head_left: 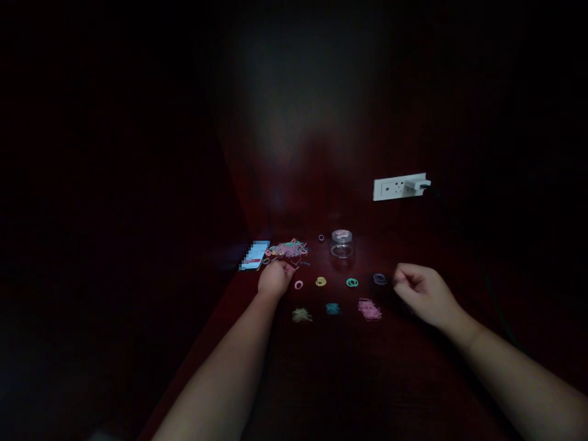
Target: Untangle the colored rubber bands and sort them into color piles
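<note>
My left hand (pixel 276 278) is closed at the near edge of a mixed heap of coloured bands (pixel 291 248), its fingertips pinched on something too small to make out. My right hand (pixel 420 291) is closed just right of some dark purple rings (pixel 379 279); what its fingers hold, if anything, is hidden. Left of those rings lie green rings (pixel 352 282), yellow rings (pixel 320 282) and a pink ring (pixel 299 285). Nearer me are a yellowish pile (pixel 301 315), a teal pile (pixel 332 308) and a pink pile (pixel 370 309) of thin bands.
A clear jar (pixel 342 245) with pink showing at its top stands behind the rings. One small dark ring (pixel 321 237) lies left of it. A lit phone (pixel 255 255) rests at the table's left edge. A wall socket (pixel 399 187) holds a plug with a cable.
</note>
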Motion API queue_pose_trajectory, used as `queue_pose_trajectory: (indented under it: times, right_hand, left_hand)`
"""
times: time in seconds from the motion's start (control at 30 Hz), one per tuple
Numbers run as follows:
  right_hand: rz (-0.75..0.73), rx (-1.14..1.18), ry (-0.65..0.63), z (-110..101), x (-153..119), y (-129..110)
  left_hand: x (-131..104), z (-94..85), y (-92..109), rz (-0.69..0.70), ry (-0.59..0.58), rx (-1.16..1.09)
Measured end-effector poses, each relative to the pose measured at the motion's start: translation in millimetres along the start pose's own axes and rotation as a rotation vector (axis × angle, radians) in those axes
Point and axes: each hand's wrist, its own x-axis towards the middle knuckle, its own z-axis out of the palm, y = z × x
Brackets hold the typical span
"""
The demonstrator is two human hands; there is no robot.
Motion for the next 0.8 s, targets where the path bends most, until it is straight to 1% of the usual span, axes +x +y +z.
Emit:
queue_pose_trajectory:
  times: [0.23, 0.57, 0.7, 0.8]
  right_hand:
    - [-0.02, -0.008, -0.011, -1, 0, -1]
    - [-0.013, 0.0, -0.016, 0, 0, -6]
    - [-0.023, 0.009, -0.025, 2, -1, -2]
    - [-0.039, 0.022, -0.035, 4, -1, -1]
  left_hand:
    - [1, 2.4, -2, 0.007, 0.011, 0.011]
    - [-1, 0.1, 1, 0.001, 0.036, 0.007]
    - [-3, -4.0, 6, 0.003, 0.064, 0.001]
    - [-8, -10.9, 16, 0.034, 0.086, -0.013]
